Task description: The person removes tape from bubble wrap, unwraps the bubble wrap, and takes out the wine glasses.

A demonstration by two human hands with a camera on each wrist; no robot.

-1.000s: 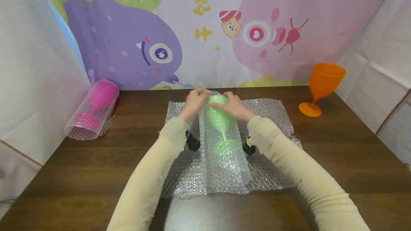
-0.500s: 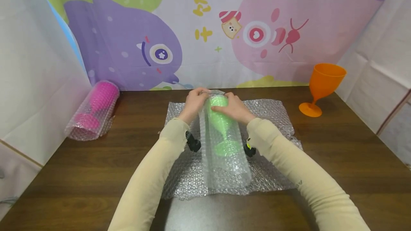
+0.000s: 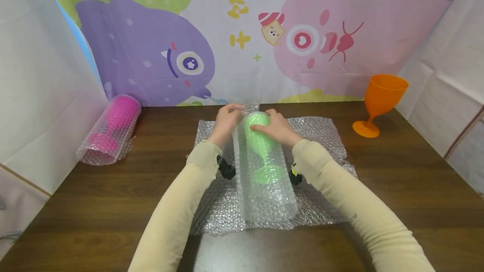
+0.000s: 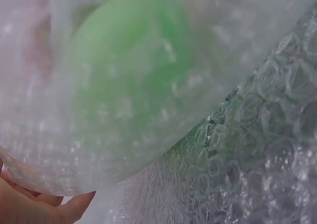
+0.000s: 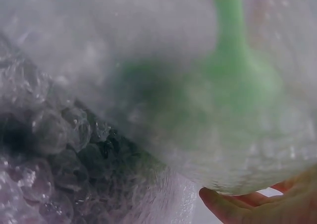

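A green goblet (image 3: pixel 261 142) lies inside a bubble wrap sleeve (image 3: pixel 270 205), its bowl toward the back and its base toward the front. With curled fingers the left hand (image 3: pixel 227 123) pinches the wrap at the far left corner, beside the goblet's rim. The right hand (image 3: pixel 279 128) grips the wrapped bowl from the right, thumb across its top. In the left wrist view, fingers (image 4: pixel 74 206) hold the sleeve's edge; in the right wrist view, fingers (image 5: pixel 223 204) lie against the wrap under the blurred green goblet (image 5: pixel 237 80).
Flat bubble wrap (image 3: pixel 321 137) is spread beneath the sleeve on the brown wooden table (image 3: pixel 166 137). At the back left lies a wrapped pink goblet (image 3: pixel 121 112). An orange goblet (image 3: pixel 380 100) stands unwrapped at the back right. A printed curtain (image 3: pixel 242 70) hangs behind the table.
A strip of wrap at the sleeve's far end now extends back beyond the rim. The left hand has shifted slightly left, and the right hand slightly right with the goblet's bowl.
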